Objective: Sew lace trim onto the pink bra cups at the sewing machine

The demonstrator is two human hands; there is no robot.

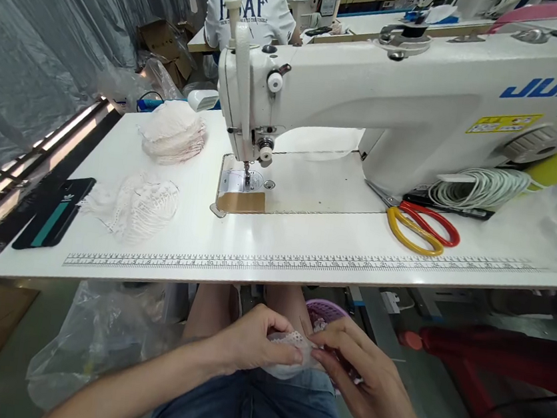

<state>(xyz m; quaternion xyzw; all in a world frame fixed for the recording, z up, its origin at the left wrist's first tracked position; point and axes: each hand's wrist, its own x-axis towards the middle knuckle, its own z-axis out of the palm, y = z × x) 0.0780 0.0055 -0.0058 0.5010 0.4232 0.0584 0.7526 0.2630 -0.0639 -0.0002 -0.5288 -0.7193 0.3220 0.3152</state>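
Note:
Over my lap, below the table's front edge, a small piece of white lace fabric (291, 361) is stretched between both hands. My left hand (263, 341) is closed on its left side, the thumb lying across the cloth. With thumb and fingers my right hand (354, 358) pinches the right edge. On the table, left of the sewing machine (322, 86), lie a loose white lace piece (142, 210) and a stack of pale fabric pieces (174, 133). The machine's needle and presser foot (247, 175) stand over the plate with no cloth beneath.
Scissors (420, 228) with red and yellow handles lie under the machine arm beside a coil of pale cord (482, 188). A dark phone (54, 213) rests at the table's left. Below are a purple basket (327, 310) and a plastic bag (98, 336). Another person (251, 11) sits beyond.

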